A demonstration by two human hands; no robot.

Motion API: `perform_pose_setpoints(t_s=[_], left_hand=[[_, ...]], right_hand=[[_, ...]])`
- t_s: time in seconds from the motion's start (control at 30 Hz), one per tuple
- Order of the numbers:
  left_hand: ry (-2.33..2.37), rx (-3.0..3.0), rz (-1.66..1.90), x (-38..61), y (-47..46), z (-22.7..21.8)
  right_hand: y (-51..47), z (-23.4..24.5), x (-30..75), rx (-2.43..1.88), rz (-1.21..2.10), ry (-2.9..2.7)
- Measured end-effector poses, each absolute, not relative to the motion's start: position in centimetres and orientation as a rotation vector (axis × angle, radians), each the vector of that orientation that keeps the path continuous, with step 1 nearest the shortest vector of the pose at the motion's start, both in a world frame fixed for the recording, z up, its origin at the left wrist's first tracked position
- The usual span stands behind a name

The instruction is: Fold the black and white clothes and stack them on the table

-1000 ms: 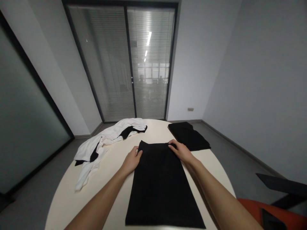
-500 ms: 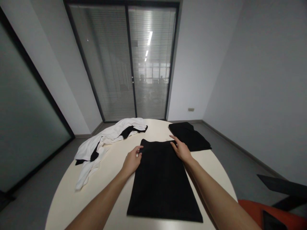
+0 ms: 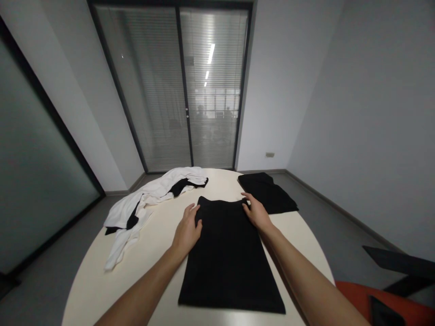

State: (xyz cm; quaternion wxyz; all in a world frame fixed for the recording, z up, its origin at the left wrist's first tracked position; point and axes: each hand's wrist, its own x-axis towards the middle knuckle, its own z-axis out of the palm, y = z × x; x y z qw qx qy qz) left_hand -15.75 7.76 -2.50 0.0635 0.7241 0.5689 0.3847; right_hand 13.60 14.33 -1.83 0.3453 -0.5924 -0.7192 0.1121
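A black skirt (image 3: 229,258) lies flat on the table, its narrower waist end away from me and its wider hem close to me. At the skirt's far left edge rests my left hand (image 3: 186,228), fingers apart, with the thumb over the cloth. My right hand (image 3: 257,213) is at the far right corner; its fingers are spread and the thumb and fingertips touch the waist edge. Neither hand grips the fabric.
The round cream table (image 3: 156,271) carries a loose heap of white and black clothing (image 3: 149,197) at the left and folded black garments (image 3: 268,194) at the far right. A red chair (image 3: 360,296) stands at the right, beyond the table's edge.
My left hand has loosened at the skirt's edge, its fingers stretching forward and apart. The right hand stays almost where it was. The skirt lies as before.
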Motion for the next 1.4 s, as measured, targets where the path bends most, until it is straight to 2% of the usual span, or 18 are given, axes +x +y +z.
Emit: perform_pose_setpoints(t_s=[0.17,0.37,0.5,0.6,0.7,0.8,0.97,1.13,1.3,1.4], left_hand=[[1.670,2.493,0.954,-14.8,5.6,-0.8],[1.762,2.406,0.560,-14.0,5.1,-2.1],[1.793,2.425,0.561,-14.0,4.8,-1.3],[1.470,2.575,0.588,-13.7,3.4,0.6],[0.968,2.648,0.449,-12.8,1.5,1.9],[0.805,2.657,0.373,-12.0,0.5,1.9],[0.943,2.733,0.361,-11.8,1.4,1.3],[1.303,2.737,0.559,-12.3,2.6,1.7],[1.818,2.310,0.716,-15.5,4.7,2.2],[1.867,1.960,0.624,-18.3,5.8,2.3]], right_hand=[[13.1,-0.7,12.4,-1.588,0.028,-1.968],[11.2,-1.1,10.8,-1.706,0.283,-2.280],[11.2,-1.1,10.8,-1.711,0.299,-2.327],[11.4,-1.3,11.1,-1.665,0.277,-2.344],[11.7,-1.8,11.3,-1.656,0.307,-2.349],[12.1,-1.8,11.3,-1.654,0.247,-2.324],[11.8,0.4,11.2,-1.629,0.010,-2.217],[10.3,1.3,11.0,-1.455,0.204,-2.352],[10.7,0.0,10.8,-1.454,0.119,-2.411],[11.5,-0.7,11.1,-1.482,0.073,-2.388]])
